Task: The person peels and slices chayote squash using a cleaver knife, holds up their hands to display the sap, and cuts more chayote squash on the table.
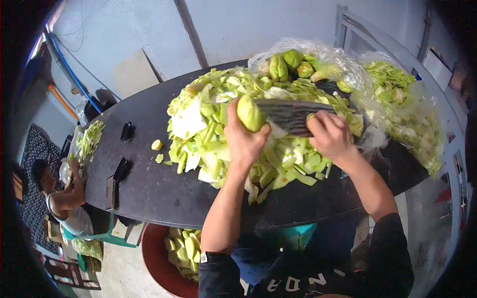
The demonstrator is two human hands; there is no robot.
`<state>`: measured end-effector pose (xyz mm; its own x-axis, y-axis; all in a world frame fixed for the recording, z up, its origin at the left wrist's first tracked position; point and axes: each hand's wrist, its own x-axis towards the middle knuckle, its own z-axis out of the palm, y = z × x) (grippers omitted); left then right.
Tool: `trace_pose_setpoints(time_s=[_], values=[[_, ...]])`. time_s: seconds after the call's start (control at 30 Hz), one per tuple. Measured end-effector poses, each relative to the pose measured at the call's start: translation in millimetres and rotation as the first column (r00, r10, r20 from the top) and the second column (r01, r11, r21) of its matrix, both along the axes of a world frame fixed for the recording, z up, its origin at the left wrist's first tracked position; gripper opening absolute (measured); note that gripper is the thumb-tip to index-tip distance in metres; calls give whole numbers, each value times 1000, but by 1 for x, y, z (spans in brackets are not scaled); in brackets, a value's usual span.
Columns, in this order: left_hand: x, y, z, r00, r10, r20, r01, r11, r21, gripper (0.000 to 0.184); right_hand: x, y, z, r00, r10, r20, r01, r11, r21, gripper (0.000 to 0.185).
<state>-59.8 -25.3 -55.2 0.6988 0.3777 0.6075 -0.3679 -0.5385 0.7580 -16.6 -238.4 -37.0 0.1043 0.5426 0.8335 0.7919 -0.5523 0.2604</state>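
Observation:
A pale green chayote (251, 113) is gripped in my left hand (246, 139), thumb and fingers around its sides. My right hand (331, 133) is closed on the end of a wide, dark knife blade (293, 116), whose other end meets the chayote. The handle is hidden by my fingers. Both hands are above a large heap of green and whitish peelings (213, 114) on the dark table (154, 184).
Whole chayotes (278, 68) lie behind the heap by clear plastic (343, 64). A bag of peelings (402, 104) is at right. Below the table, a red tub (154, 256) holds pale pieces (188, 248). Another person (69, 198) works at the left end.

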Motion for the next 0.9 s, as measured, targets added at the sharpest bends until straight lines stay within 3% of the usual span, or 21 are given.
trace_pose_setpoints(time_s=[0.07,0.1,0.13,0.2,0.23,0.27,0.33,0.4,0.43,0.47,0.53,0.63,0.77,0.83,0.9], values=[[-9,-14,6,995,-38,-88,36,999,-21,75,-11,8,1,998,49,31,-49,999,-5,10],[-9,-17,7,998,5,-66,1,996,89,80,-13,11,0,997,55,52,-54,998,-28,10],[-8,-17,3,998,-4,-70,11,996,93,80,-14,14,-1,995,63,75,-59,997,-51,10],[-6,-11,-14,997,-23,76,0,959,282,83,-21,17,0,998,39,59,-34,995,-93,12],[-6,-8,-21,991,-103,-84,115,981,153,82,-22,19,0,997,40,62,-35,995,-91,12],[-3,-6,-27,990,-110,-88,122,980,156,82,-23,20,0,997,42,64,-36,995,-91,12],[1,-5,-32,999,-32,21,24,944,330,77,-24,21,-2,997,45,57,-40,995,-88,11],[-1,-7,-32,996,-33,-84,60,935,350,76,-24,19,-4,997,66,47,-62,994,-87,10],[-2,-7,-30,1000,-27,14,20,920,390,80,-24,17,-3,997,76,3,-75,993,-96,9],[-5,-11,-18,998,20,-64,1,948,318,78,-10,16,-6,997,72,-1,-72,993,-96,9],[-10,-19,7,969,99,-226,-60,983,173,72,27,10,-27,955,-189,-230,154,975,-162,11],[-7,-16,12,991,116,-59,-97,959,266,69,59,-7,-29,928,-260,-268,236,965,-118,12],[-6,-15,1,987,-130,-94,125,990,-61,60,42,-9,-16,945,-200,-258,212,977,19,8],[-11,-20,9,945,-310,-108,261,909,-324,54,18,-3,-5,964,-114,-240,121,993,14,8],[-2,-11,-10,939,-339,-49,307,896,-320,51,-8,3,4,984,28,-174,-28,1000,2,9]])
